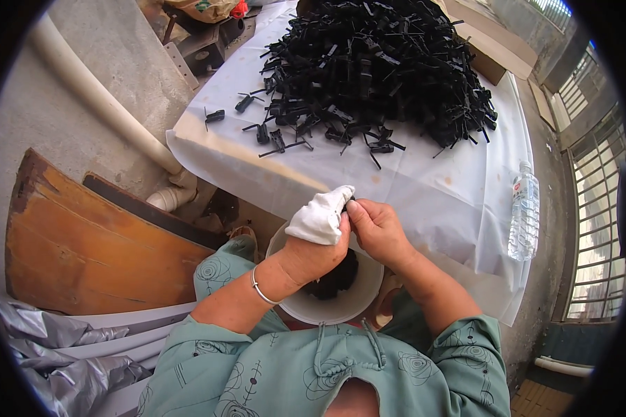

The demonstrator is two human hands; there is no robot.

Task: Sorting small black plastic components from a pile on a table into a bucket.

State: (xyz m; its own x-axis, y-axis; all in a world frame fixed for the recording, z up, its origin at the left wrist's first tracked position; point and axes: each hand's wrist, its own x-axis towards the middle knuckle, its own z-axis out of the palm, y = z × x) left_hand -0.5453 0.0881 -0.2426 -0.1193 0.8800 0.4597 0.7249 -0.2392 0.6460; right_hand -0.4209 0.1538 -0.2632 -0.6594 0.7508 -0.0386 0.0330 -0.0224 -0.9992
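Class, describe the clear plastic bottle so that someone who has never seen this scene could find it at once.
Start at the table under the white sheet, heaped with black plastic parts. Follow it to the person's right-hand edge: the bottle lies there, alone. It is the only transparent thing, capped white.

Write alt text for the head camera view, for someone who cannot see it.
Two hands meet over a white bucket in the person's lap: the left hand, partly wrapped in white cloth, and the bare right hand pinch a small black part. Beyond, a heap of black plastic parts covers a white-sheeted table, beside a water bottle.
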